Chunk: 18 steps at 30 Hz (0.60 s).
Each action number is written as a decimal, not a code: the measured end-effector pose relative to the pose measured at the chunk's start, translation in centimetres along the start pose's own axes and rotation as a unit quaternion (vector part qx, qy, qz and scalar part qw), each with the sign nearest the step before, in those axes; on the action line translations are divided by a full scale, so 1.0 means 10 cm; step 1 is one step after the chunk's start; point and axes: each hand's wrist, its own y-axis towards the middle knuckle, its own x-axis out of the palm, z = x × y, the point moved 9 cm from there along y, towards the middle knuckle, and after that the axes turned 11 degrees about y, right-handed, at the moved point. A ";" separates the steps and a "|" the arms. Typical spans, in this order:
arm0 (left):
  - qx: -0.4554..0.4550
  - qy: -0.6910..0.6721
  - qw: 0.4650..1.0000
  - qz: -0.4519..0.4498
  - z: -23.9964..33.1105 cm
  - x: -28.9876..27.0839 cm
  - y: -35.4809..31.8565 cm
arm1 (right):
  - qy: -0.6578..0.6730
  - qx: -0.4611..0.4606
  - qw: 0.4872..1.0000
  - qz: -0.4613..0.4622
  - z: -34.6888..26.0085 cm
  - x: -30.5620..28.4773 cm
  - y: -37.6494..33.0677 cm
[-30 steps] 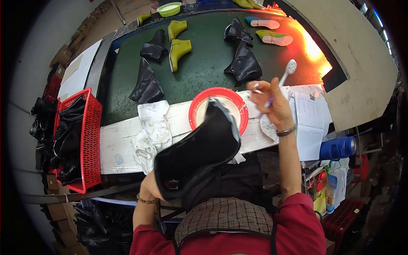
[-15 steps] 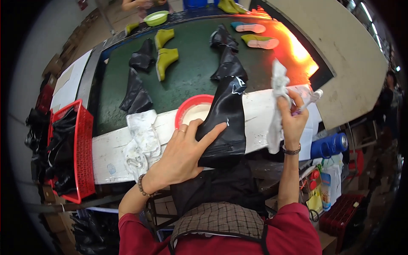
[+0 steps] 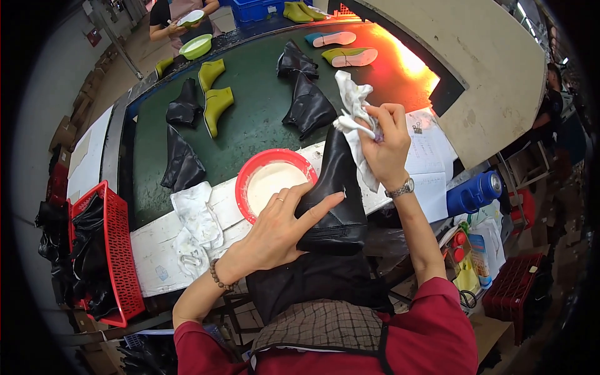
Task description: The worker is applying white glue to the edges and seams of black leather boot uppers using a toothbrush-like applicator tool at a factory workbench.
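Observation:
A black boot piece (image 3: 340, 215) lies on the white board at the table's near edge. My left hand (image 3: 275, 225) grips its side, with the index finger stretched across the leather; some fingertips are hidden. A white cloth (image 3: 355, 94) is bunched in my right hand (image 3: 389, 150), over the boot's far end. Beside the cloth pokes out a slim whitish tip, too covered to name. Just left of the boot stands a red bowl (image 3: 240, 190) of creamy white liquid (image 3: 270, 181).
Black boot uppers (image 3: 182, 159) and yellow-green shoe lasts (image 3: 217, 109) lie on the dark green surface (image 3: 250, 94). A red basket (image 3: 125, 262) of black pieces stands left, near a stained cloth (image 3: 197, 215). Papers (image 3: 425, 156) and a blue flask (image 3: 472, 194) lie right. Another person (image 3: 181, 15) works beyond.
My right hand has brought the cloth leftward onto the boot's far end. My left hand stays on the boot. The view has shifted, and the other person shows more fully.

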 end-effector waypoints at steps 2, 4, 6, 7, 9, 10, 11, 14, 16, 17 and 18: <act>-0.012 0.003 1.000 -0.009 -0.03 0.02 -0.04 | -0.028 0.006 1.000 0.001 0.09 0.05 0.02; -0.023 0.005 1.000 -0.017 -0.08 0.05 -0.08 | -0.027 0.010 1.000 0.001 0.21 0.08 0.04; -0.058 0.010 0.998 -0.015 -0.19 0.09 -0.12 | -0.071 0.002 0.997 0.007 0.30 0.03 0.08; -0.060 0.025 0.998 -0.001 -0.22 0.07 -0.15 | -0.075 0.005 0.997 0.016 0.28 0.00 0.13; -0.077 0.036 0.996 0.012 -0.30 0.05 -0.16 | -0.038 0.014 0.999 0.025 0.21 -0.09 0.18; -0.089 0.045 0.995 0.024 -0.34 0.01 -0.16 | -0.004 0.025 0.999 0.035 0.14 -0.15 0.19; -0.093 0.057 0.994 0.020 -0.38 0.01 -0.16 | 0.031 0.050 0.998 0.017 0.06 -0.12 0.17; -0.109 0.056 0.992 0.021 -0.47 0.01 -0.13 | 0.156 0.015 0.982 -0.108 -0.41 0.09 0.11; -0.100 0.029 0.994 0.033 -0.49 0.02 -0.10 | 0.237 0.044 0.947 -0.212 -0.60 0.32 -0.04; -0.095 0.003 0.994 0.046 -0.50 0.01 -0.10 | 0.227 0.080 0.944 -0.227 -0.60 0.38 -0.09; -0.094 0.004 0.994 0.047 -0.49 0.00 -0.11 | 0.226 0.079 0.944 -0.227 -0.58 0.38 -0.09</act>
